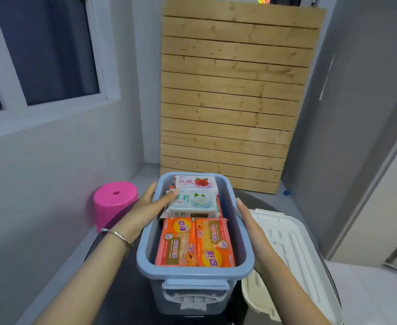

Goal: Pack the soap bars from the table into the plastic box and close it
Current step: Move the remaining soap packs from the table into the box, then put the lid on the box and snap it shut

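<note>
Left hand (pixel 146 205) over box (pixel 244 261) left rim, fingers (pixel 169 195) spread, apparently touching white jasmine soap (pixel 197 202). Right hand (pixel 251 221) flat, fingers together, beside right rim.

Light soft, even, cool grey; no hard shadows. Window (pixel 40 50) at upper left dark blue, giving little light. Faint sheen on wall at upper right. Wide-angle bend strong: window frame and door edge at right lean outward. Soap wrappers at centre fairly sharp, print readable. Lower right corner smeared. Forearms at bottom edge soft. Overall slight compression haze, colours saturated.
</note>
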Motion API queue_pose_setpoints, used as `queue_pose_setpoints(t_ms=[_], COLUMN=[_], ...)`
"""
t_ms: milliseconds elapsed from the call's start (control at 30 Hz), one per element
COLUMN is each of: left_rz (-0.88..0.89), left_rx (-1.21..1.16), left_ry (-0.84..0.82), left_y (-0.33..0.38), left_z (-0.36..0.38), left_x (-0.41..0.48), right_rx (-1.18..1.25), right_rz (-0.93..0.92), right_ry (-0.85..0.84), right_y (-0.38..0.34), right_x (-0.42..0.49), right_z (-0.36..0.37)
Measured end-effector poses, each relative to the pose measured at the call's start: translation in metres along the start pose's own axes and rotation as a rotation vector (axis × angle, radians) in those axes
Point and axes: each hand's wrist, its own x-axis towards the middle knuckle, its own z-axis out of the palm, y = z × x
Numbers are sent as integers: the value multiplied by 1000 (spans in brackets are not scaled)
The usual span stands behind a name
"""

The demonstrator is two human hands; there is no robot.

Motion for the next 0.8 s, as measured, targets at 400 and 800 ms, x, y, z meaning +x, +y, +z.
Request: queue_pose_setpoints(t_ms=[400, 800], left_rz=[489, 566], left_rx=[824, 1011], left_ry=[-264, -317], left_y=[28, 6], left_z=[83, 110], left_x=[-43, -30], right_rx=[-850, -1422], right_rz=[-147, -309], right_ry=[80, -29], right_y=[56, 99], right_x=[-84, -87], right_z=[-94, -106])
